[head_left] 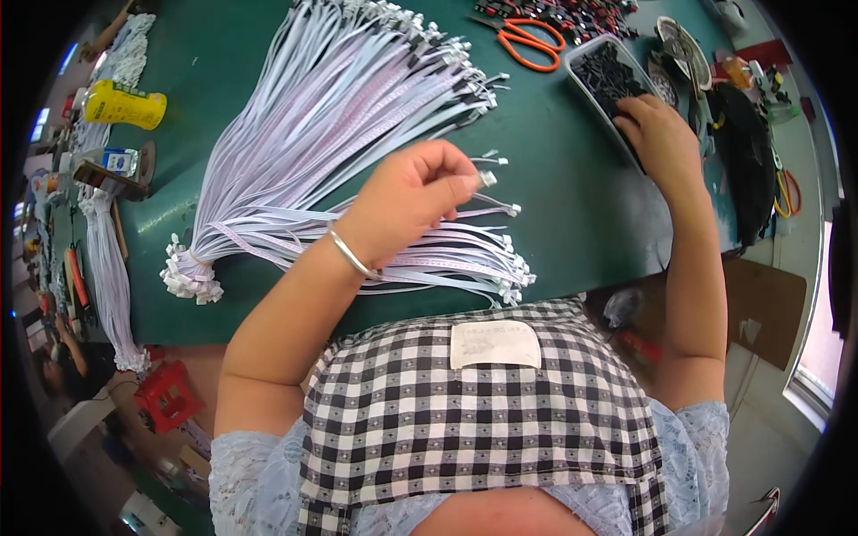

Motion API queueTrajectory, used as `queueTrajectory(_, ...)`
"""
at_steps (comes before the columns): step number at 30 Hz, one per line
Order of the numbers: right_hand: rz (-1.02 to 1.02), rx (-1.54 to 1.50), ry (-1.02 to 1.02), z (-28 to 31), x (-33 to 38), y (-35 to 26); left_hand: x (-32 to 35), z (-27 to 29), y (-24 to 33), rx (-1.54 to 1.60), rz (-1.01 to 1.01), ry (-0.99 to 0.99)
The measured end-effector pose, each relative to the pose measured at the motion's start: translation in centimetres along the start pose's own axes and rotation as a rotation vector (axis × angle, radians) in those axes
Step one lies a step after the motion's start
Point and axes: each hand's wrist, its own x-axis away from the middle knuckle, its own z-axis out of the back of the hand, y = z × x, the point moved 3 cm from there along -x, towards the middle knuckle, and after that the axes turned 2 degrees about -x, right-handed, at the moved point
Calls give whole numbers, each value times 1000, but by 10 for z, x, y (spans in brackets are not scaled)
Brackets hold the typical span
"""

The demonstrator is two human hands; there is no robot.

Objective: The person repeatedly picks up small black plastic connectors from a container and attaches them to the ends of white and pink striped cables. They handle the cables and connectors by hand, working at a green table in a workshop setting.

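My left hand (416,192) is closed, thumb and finger pinching a flat white cable near its small white connector (487,179). Below and behind it lies a big fanned bundle of white and pale pink flat cables (295,125), tied at one end, where white connectors (192,277) cluster. Some cable ends at the top of the fan look black. At the right, my right hand (661,143) reaches into a clear plastic tray (585,100) of small black tube-like pieces (612,71). Its fingers are curled, and the fingertips are hidden among the pieces.
Orange-handled scissors (529,43) lie beyond the cables, near a heap of red and black parts (581,16). A yellow bottle (125,104) and a small box (112,174) stand at the left. A metal dish (684,54) sits right of the tray. The green table (572,241) ends before my apron.
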Motion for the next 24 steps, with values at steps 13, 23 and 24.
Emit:
queueTrajectory(13, 36, -202, 33, 7, -10, 26, 4, -10, -2, -1, -56, -24)
queueTrajectory(23, -394, -1104, 55, 20, 1, 15, 11, -10, -3, -180, -178, -17)
queueTrajectory(24, -408, -1133, 62, 24, 9, -1, 11, -8, -6, -200, -202, -13)
